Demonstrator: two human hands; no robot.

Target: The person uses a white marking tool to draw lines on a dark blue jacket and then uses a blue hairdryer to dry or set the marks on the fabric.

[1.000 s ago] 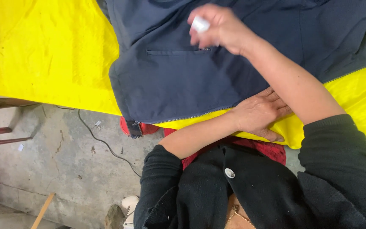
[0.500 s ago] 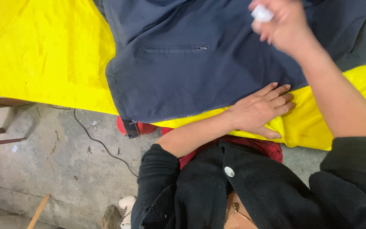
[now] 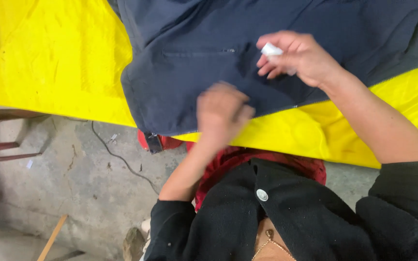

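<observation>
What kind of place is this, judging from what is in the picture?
Probably a small sewing or tailoring workshop. A dark blue garment lies spread on a table covered in yellow cloth, the right hand holds a small white piece of chalk, and the floor is bare concrete.

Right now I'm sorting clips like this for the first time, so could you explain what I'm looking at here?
There is no machine: a camera worn on a person's head looks down at their own two bare hands. A yellow cloth covers the work surface, and a dark blue garment with a zipped pocket lies spread on it. The right hand pinches a small white piece above the garment; what it is, I cannot tell. The left hand, blurred, is over the garment's lower edge and seems to hold nothing. Below are the person's black sleeves and a bare concrete floor.
</observation>
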